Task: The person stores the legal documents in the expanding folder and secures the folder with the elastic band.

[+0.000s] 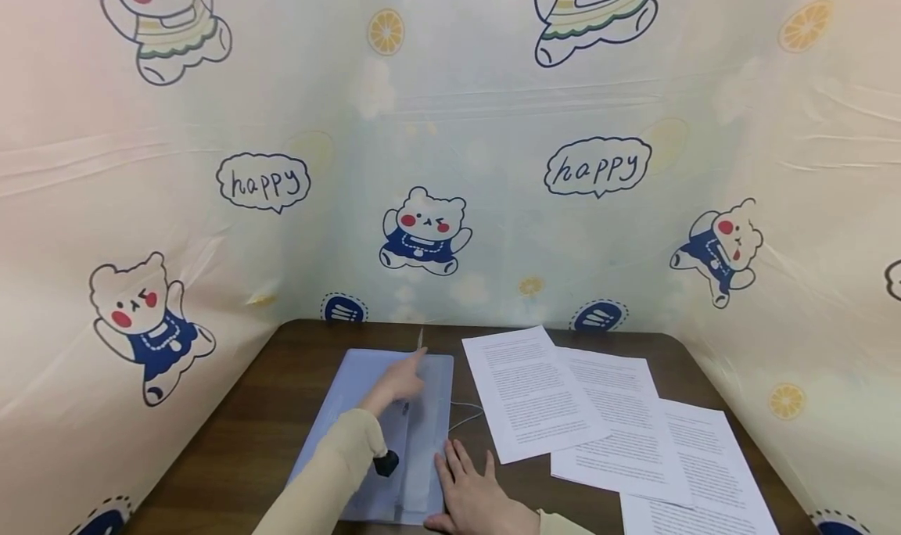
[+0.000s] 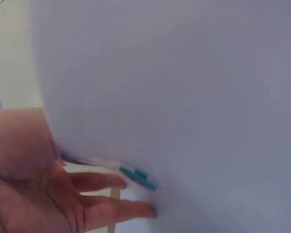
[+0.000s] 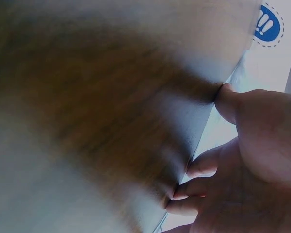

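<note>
A translucent blue folder (image 1: pixel 331 410) lies lengthwise on the table, with a paler strip (image 1: pixel 424 457) down its right side. Over its far end, my left hand (image 1: pixel 403 376) reaches with the index finger straight. A thin pale sliver (image 1: pixel 420 339) sticks up just beyond that fingertip. In the left wrist view, two straight fingers (image 2: pixel 119 209) lie beside a small teal disc-like fastener (image 2: pixel 138 178); a large pale sheet hides the thumb's end. My right hand (image 1: pixel 473 494) is spread at the folder's near right edge, fingertips down. A thin cord (image 1: pixel 466 420) loops out from that edge.
Three overlapping printed sheets (image 1: pixel 531 394) fan out to the right of the folder on the dark wooden table (image 1: pixel 225 441). A patterned curtain (image 1: pixel 493 230) encloses the table's back and sides. A black object (image 1: pixel 385 463) sits at my left wrist.
</note>
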`<state>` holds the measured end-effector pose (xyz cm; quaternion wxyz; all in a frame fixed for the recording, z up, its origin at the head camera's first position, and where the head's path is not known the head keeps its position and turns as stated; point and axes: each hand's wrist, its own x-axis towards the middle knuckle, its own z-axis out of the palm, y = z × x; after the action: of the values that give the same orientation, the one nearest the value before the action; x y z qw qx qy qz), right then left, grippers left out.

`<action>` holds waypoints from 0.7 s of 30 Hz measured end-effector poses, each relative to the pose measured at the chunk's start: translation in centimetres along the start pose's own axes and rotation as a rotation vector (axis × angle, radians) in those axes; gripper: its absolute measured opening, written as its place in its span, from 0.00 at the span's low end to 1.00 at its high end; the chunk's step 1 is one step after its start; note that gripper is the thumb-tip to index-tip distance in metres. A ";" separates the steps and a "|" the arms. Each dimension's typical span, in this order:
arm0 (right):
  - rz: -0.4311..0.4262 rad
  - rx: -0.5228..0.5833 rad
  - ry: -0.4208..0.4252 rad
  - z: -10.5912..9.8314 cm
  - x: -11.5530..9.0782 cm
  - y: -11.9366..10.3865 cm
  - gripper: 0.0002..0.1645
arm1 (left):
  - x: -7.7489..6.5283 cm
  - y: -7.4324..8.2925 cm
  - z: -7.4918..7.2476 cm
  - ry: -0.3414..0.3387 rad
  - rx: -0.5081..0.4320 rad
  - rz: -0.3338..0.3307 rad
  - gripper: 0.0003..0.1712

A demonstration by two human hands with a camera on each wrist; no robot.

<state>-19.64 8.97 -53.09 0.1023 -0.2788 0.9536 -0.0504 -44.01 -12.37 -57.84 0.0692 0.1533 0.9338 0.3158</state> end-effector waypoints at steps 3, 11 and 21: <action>-0.014 0.016 -0.001 0.7 0.5 0.6 0.55 | -0.1 -0.7 -1.5 0.014 -0.069 0.038 0.51; -0.022 0.051 0.028 2.0 0.7 1.0 0.55 | -6.4 5.5 -6.5 0.034 -0.215 -0.028 0.43; -0.007 0.052 -0.003 0.8 0.3 0.5 0.54 | -9.5 6.3 -9.2 0.003 -0.374 -0.085 0.37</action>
<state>-19.98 9.20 -54.02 0.1108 -0.2796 0.9507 -0.0752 -35.55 -15.95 -46.38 0.1085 0.0977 0.8647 0.4806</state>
